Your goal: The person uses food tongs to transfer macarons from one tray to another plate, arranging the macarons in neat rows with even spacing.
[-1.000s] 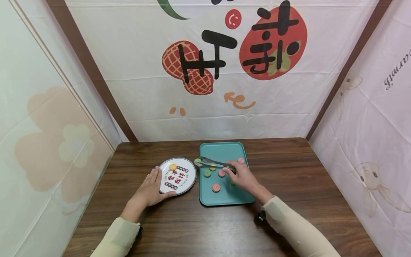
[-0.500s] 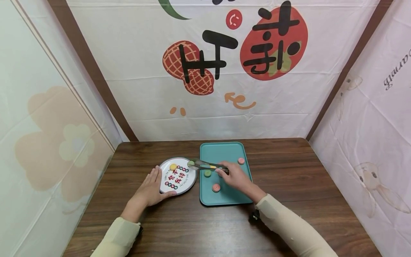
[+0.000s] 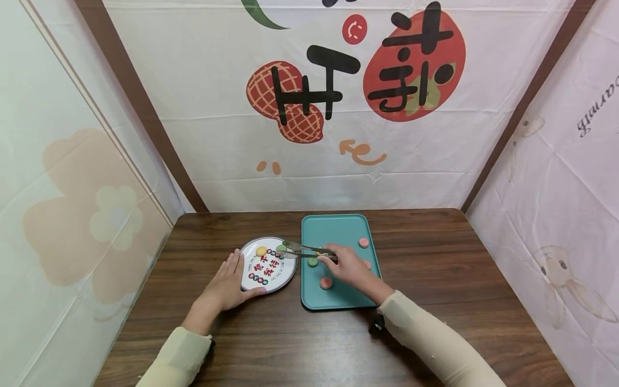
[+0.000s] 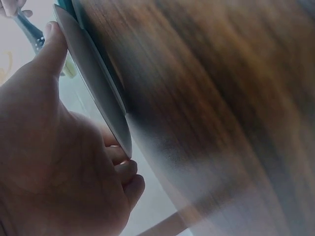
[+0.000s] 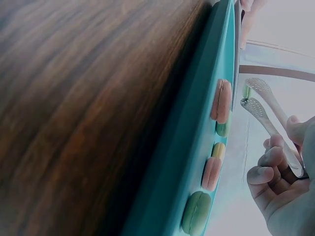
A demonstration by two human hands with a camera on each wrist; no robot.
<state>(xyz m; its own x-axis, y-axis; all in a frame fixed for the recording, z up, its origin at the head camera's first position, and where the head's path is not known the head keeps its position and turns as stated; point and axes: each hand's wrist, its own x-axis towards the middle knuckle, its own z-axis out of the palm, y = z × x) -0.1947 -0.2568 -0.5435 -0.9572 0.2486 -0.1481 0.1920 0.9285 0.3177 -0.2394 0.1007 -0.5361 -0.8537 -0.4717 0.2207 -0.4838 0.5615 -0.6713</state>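
Observation:
My left hand lies against the left edge of a white plate with printed red characters, fingers straight and thumb spread along the near rim. On the plate sits a yellow macaron. My right hand grips a pair of metal tongs, reaching left across a teal tray. Between the perforated tong tips is a green macaron, close over the plate's upper right part in the head view. In the left wrist view my thumb touches the plate's rim.
The tray holds several macarons, among them a pink one near the front, a green one and another pink one by its right edge. My right hand partly hides others. A printed cloth rises behind the wooden table.
My right hand has moved left with the tongs, carrying the green macaron from the tray's left edge to over the plate. My left hand stays in place at the plate.

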